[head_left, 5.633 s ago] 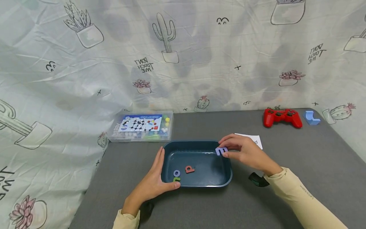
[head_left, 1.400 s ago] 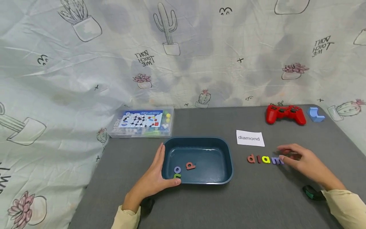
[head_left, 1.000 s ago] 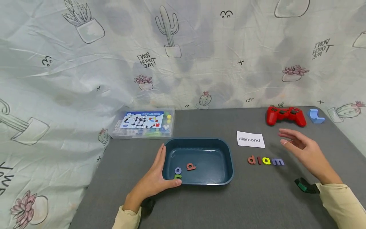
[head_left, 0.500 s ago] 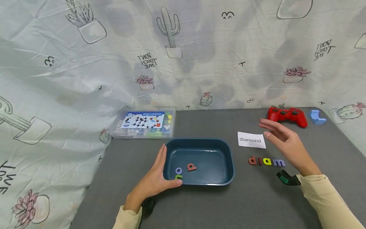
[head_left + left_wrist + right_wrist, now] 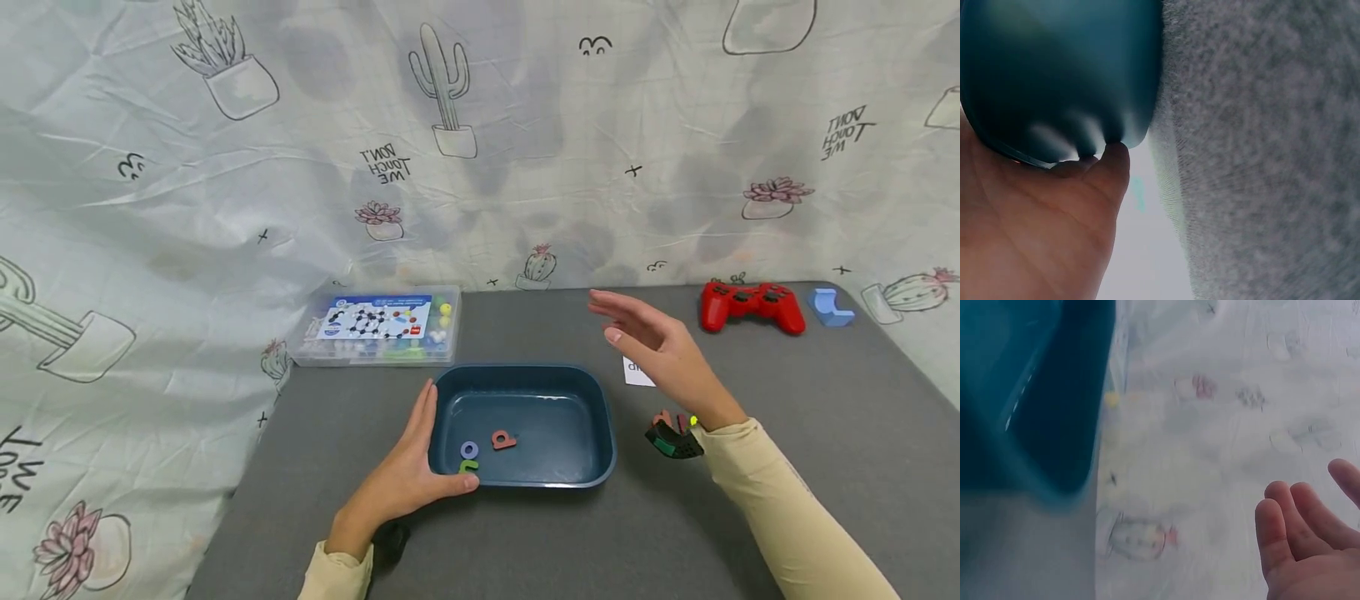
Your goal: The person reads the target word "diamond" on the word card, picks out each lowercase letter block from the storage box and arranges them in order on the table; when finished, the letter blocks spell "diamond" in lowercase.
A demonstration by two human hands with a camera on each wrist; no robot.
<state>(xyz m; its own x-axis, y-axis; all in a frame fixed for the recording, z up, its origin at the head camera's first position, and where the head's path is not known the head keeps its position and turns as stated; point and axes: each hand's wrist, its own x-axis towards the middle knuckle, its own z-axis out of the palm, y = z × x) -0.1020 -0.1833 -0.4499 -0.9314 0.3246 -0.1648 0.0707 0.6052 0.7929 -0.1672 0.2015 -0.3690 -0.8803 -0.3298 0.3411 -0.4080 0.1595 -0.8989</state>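
Note:
My left hand (image 5: 401,467) rests at the left end of a dark blue tray (image 5: 558,450), fingers straight along the outer wall and thumb on the near rim. In the left wrist view, fingertips touch the tray wall (image 5: 1066,75). Inside lie a purple letter o (image 5: 469,450), a green letter n (image 5: 468,466) and a reddish letter (image 5: 502,440). My right hand (image 5: 660,350) hovers beyond the tray's far right corner, fingers loosely extended, holding nothing. Beside its wrist strap show a reddish letter d (image 5: 663,417), a dark red letter i (image 5: 682,422) and a bit of yellow letter (image 5: 693,421); the purple m is hidden.
A white word card (image 5: 636,374) is partly covered by my right hand. A clear box of coloured pieces (image 5: 378,325) lies at the back left. A red game controller (image 5: 752,307) and a light blue block (image 5: 830,307) sit at the back right, before the patterned curtain (image 5: 525,192).
My right hand carried the purple m from the tray to the row of letters and let it go. It then moved left, back towards the tray. My left hand stayed put.

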